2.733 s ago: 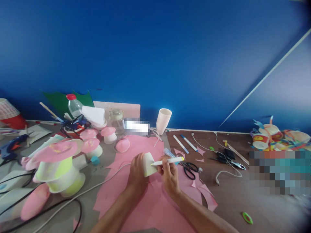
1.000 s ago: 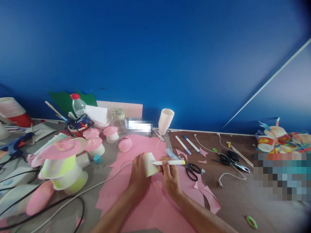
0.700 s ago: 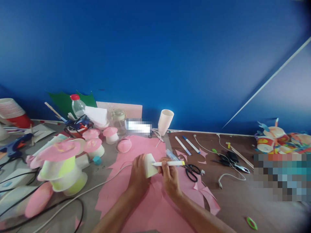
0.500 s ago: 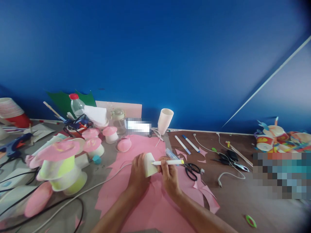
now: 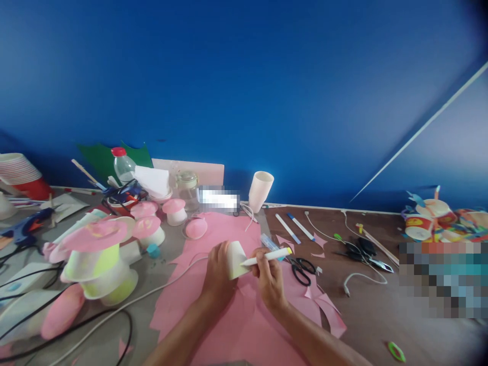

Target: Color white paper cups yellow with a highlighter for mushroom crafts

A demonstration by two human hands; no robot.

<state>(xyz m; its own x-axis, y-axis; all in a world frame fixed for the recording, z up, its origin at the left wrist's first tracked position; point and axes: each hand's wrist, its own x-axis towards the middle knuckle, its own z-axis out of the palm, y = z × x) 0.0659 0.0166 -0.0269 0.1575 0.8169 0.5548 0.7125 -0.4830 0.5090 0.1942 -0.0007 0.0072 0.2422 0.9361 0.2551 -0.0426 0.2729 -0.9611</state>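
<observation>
Left hand point(image 5: 217, 272) grips the paper cup point(image 5: 235, 259) – right hand point(image 5: 269, 277) pinches the marker point(image 5: 267, 256); the thin wall could dent, skewing the line.

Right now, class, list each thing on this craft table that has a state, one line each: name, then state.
left hand: gripping the paper cup
paper cup: held on its side
right hand: holding the marker
marker: uncapped, tip on the cup
black scissors: lying flat
plastic bottle: upright, red cap on
</observation>
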